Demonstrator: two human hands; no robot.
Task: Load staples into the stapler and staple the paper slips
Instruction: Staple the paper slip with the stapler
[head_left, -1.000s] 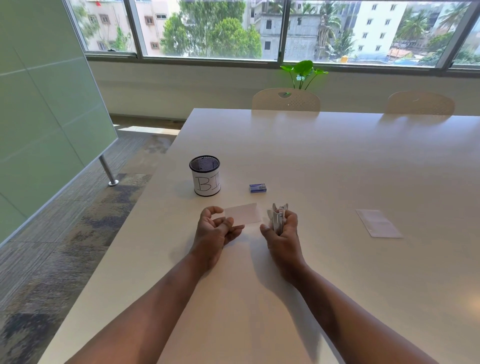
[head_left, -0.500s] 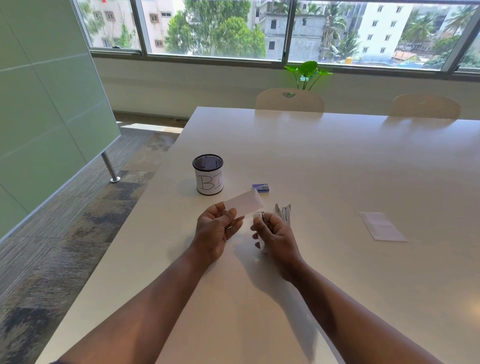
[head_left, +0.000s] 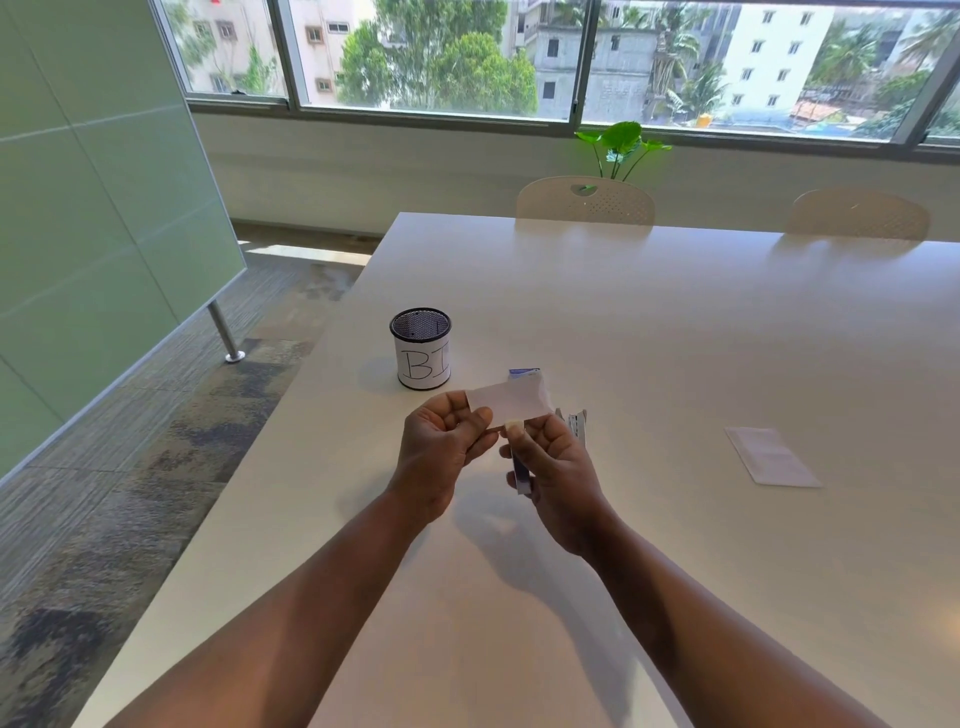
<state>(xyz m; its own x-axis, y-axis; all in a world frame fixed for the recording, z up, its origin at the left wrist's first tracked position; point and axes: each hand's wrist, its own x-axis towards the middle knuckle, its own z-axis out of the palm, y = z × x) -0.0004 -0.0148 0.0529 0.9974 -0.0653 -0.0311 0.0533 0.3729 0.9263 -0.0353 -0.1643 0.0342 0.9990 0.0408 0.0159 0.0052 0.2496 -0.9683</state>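
My left hand pinches a white paper slip by its left end and holds it above the table. My right hand grips the stapler; its metal front pokes out behind my fingers and a dark end shows below my thumb. My right thumb touches the slip's lower edge. A small blue staple box lies on the table just behind the slip, partly hidden by it. More white paper slips lie flat to the right.
A black mesh cup with a white label stands left of the staple box. The white table has its left edge close by. Two chairs and a plant stand at the far side.
My left hand lifted the paper slip off the table and brought it up over the stapler. My right hand rose with the stapler and its thumb now meets the slip.
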